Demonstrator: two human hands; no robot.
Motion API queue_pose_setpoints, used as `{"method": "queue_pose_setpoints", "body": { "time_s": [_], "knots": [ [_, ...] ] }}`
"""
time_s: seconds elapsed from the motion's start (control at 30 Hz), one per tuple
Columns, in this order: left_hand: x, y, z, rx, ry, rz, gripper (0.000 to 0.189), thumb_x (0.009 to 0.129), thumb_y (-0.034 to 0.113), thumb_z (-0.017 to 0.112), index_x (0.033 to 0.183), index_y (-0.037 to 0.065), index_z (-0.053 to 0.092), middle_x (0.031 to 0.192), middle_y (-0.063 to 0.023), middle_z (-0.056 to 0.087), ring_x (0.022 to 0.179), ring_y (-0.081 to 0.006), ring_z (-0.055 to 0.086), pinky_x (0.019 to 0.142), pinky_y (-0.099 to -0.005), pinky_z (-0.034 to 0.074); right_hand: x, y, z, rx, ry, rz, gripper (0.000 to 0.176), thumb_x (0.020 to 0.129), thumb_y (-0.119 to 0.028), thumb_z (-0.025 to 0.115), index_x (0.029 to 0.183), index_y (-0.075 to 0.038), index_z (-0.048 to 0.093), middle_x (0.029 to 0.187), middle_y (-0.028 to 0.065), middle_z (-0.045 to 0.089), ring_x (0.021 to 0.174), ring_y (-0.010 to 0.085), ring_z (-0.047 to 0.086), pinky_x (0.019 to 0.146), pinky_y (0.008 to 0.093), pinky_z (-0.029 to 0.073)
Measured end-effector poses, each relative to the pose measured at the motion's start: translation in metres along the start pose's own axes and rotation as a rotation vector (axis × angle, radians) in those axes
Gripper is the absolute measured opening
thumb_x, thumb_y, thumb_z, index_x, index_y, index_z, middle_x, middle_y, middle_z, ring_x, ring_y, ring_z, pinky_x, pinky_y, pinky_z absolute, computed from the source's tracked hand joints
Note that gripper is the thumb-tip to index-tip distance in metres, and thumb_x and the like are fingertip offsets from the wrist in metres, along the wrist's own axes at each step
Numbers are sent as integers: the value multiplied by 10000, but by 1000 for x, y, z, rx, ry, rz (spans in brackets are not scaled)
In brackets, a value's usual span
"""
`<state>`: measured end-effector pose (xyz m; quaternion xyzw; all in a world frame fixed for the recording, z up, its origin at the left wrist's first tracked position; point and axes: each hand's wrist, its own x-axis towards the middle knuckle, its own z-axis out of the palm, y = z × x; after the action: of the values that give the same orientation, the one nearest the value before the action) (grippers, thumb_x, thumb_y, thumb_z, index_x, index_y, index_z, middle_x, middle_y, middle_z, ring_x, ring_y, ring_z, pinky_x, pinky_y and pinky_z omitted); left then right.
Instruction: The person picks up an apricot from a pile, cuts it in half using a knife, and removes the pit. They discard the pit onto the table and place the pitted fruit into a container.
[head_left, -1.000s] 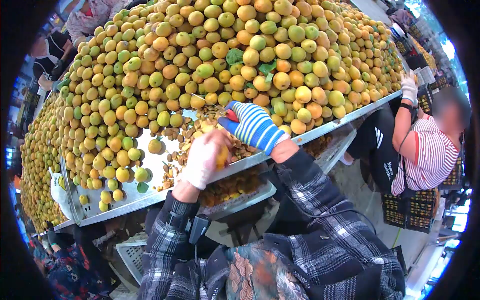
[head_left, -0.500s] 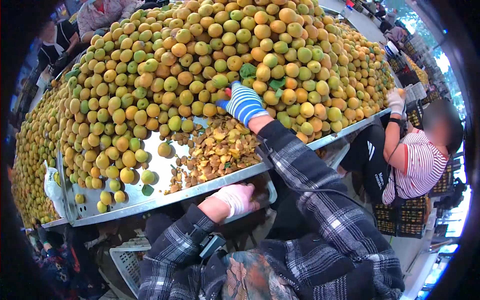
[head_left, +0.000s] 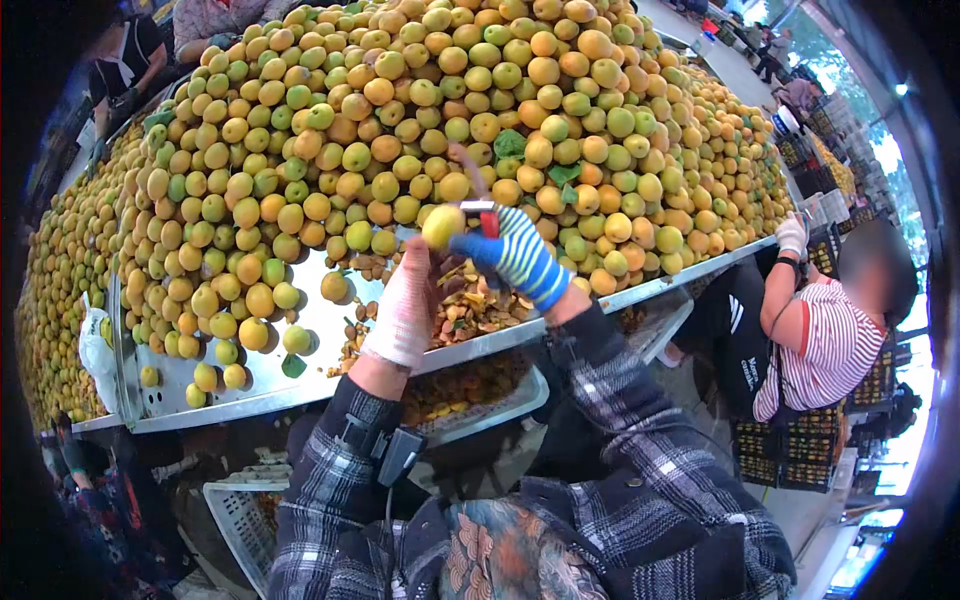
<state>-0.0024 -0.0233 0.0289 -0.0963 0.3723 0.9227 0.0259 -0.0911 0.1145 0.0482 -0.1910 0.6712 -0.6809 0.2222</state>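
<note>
A yellow apricot [head_left: 442, 227] is held up over the table's near edge, between my two hands. My left hand [head_left: 408, 305], in a pale pink and white glove, has its fingertips closed on the apricot from below. My right hand [head_left: 515, 255], in a blue and white striped glove, grips a small tool with a red handle [head_left: 489, 221] against the fruit's right side. The tool's working end is too small and blurred to name. Under my hands lies a heap of brownish-yellow fruit scraps [head_left: 480, 308], partly hidden by the gloves.
A big apricot pile [head_left: 400, 110] covers most of the metal table [head_left: 300, 397]. Below its edge sits a white basket [head_left: 535, 392] with scraps; another white crate [head_left: 235, 530] stands lower left. At right sits a person in a striped shirt [head_left: 835, 335], beside stacked black crates [head_left: 790, 455].
My right hand has drawn back from the pile toward me, and an apricot now shows between my hands. My left hand has risen from below the table edge to the fruit.
</note>
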Motion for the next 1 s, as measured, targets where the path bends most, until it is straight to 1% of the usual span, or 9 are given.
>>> {"method": "queue_pose_setpoints", "body": {
  "time_s": [0.07, 0.17, 0.2, 0.37, 0.57, 0.77, 0.9, 0.97, 1.0],
  "knots": [
    [-1, -3, 3, -32, -57, 71, 546, 929, 481, 511, 1247, 37, 496, 1137, -69, 581, 1009, -164, 563, 859, -291, 461, -10, 14, 13, -117, -54, -178, 458, 743, -252, 798, 1101, -28, 619, 968, 37, 694, 839, 94, 616, 763, 286, 511],
    [-1, -3, 2, -35, -22, 167, 475, 934, 372, 559, 1244, 20, 483, 1138, -90, 586, 1028, -181, 564, 918, -315, 451, -17, 20, 19, -351, 114, -267, 494, 773, -300, 760, 1135, -34, 556, 939, 136, 681, 870, 231, 672, 759, 340, 521],
    [0, -2, 1, 169, -13, 281, 513, 916, 373, 587, 1269, 24, 459, 1148, -97, 584, 1046, -179, 556, 918, -312, 455, -17, 19, 20, -422, 145, -346, 422, 794, -296, 735, 1064, -42, 533, 828, 167, 653, 798, 325, 664, 675, 377, 521],
    [5, 8, 4, 631, 64, 539, 479, 882, 230, 652, 1250, 20, 427, 1128, -118, 581, 1018, -164, 552, 879, -277, 474, -23, 10, 9, -642, 269, -260, 316, 838, -268, 689, 868, -25, 488, 657, 169, 570, 604, 359, 594, 527, 413, 454],
    [8, 6, -4, 112, -33, 180, 490, 851, 222, 691, 1261, 77, 465, 1061, -74, 602, 921, -123, 592, 804, -218, 504, -24, 17, -2, -342, 153, -215, 272, 886, -277, 630, 875, -15, 560, 688, 187, 592, 643, 379, 591, 577, 413, 460],
    [8, -2, 0, -77, -32, 77, 506, 890, 263, 623, 1314, 69, 427, 1099, -101, 586, 978, -249, 606, 833, -360, 540, -23, 16, -10, -754, 292, -135, 308, 878, -304, 631, 880, -7, 551, 719, 212, 617, 695, 395, 614, 581, 443, 472],
    [14, -8, -8, -454, -235, -52, 521, 919, 291, 550, 1346, 40, 390, 1191, -148, 544, 1106, -293, 551, 894, -411, 516, -26, 17, -7, -658, 324, -222, 242, 883, -239, 615, 887, -9, 539, 727, 209, 618, 691, 406, 612, 574, 452, 475],
    [14, -9, -10, -361, -186, -39, 532, 923, 277, 556, 1362, 33, 380, 1205, -141, 547, 1114, -263, 545, 925, -386, 495, -28, 14, -8, -668, 303, -326, 216, 900, -220, 599, 884, -10, 554, 699, 164, 617, 626, 322, 619, 554, 394, 474],
    [16, -11, -11, -360, -186, -41, 532, 923, 277, 556, 1362, 33, 380, 1205, -141, 547, 1114, -263, 545, 925, -386, 495, -31, 6, -7, -380, 129, -176, 209, 913, -215, 586, 885, -8, 566, 683, 135, 611, 606, 257, 607, 545, 358, 466]
  ]
}}
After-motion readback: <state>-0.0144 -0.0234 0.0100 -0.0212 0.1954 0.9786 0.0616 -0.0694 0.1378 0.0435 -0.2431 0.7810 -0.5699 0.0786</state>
